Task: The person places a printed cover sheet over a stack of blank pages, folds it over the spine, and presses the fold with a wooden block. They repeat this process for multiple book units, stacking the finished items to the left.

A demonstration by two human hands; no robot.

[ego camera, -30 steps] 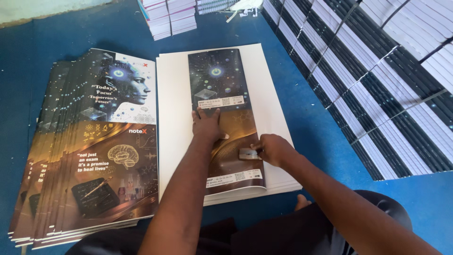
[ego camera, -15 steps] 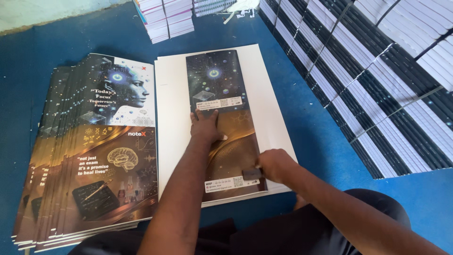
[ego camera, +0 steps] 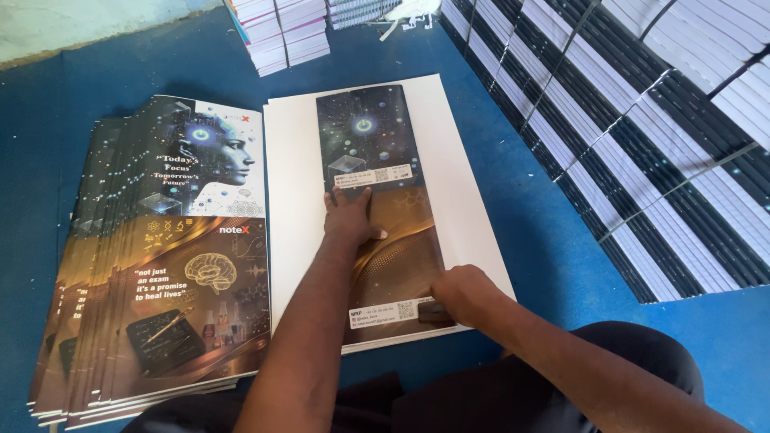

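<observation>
A dark printed cover strip [ego camera: 377,152] lies folded over a stack of white sheets [ego camera: 461,176] on the blue floor. My left hand [ego camera: 350,216] presses flat on the middle of the strip, fingers together. At the strip's near right corner, my right hand [ego camera: 461,293] is closed and presses a small dark tool [ego camera: 433,311] against the fold. A fanned pile of printed covers [ego camera: 172,256] with a face and a brain picture lies to the left of the white stack.
Long rows of bound white-and-black booklets [ego camera: 642,136] fill the right side. Smaller booklet stacks [ego camera: 281,32] stand at the back. Blue floor [ego camera: 120,72] surrounds the work. My dark-trousered leg [ego camera: 609,369] is at the bottom right.
My right hand has slid the tool along the strip toward me, from near its middle to the near right corner. My left hand stays pressed on the strip.
</observation>
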